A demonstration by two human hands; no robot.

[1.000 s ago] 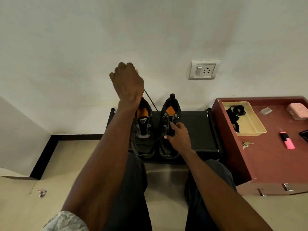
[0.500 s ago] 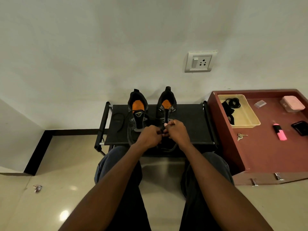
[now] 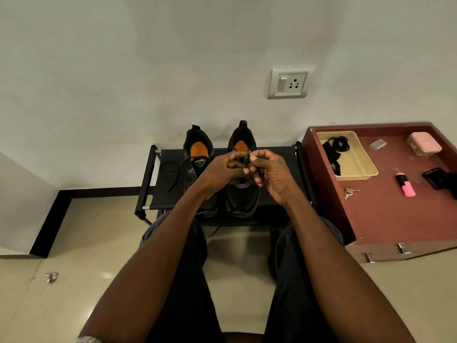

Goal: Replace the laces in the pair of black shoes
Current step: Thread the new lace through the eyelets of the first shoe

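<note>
Two black shoes with orange insoles stand side by side on a low black rack [image 3: 277,164]: the left shoe [image 3: 197,149] and the right shoe [image 3: 241,194]. My left hand [image 3: 222,169] and my right hand [image 3: 269,174] meet above the right shoe, and both pinch a black lace [image 3: 246,160] between their fingertips. The lace's lower run is hidden behind my hands. A loose black lace [image 3: 173,174] lies curled on the rack, left of the left shoe.
A maroon cabinet top [image 3: 385,214] at the right bears a yellow tray [image 3: 356,167] with black laces, keys [image 3: 350,192], a pink highlighter [image 3: 405,185], a pink box [image 3: 424,143] and a black phone [image 3: 435,178]. A wall socket [image 3: 289,82] is above. My legs flank the tiled floor.
My left hand came down from high above the left shoe and joined my right hand over the right shoe. Both hands have since risen a little with the lace between them.
</note>
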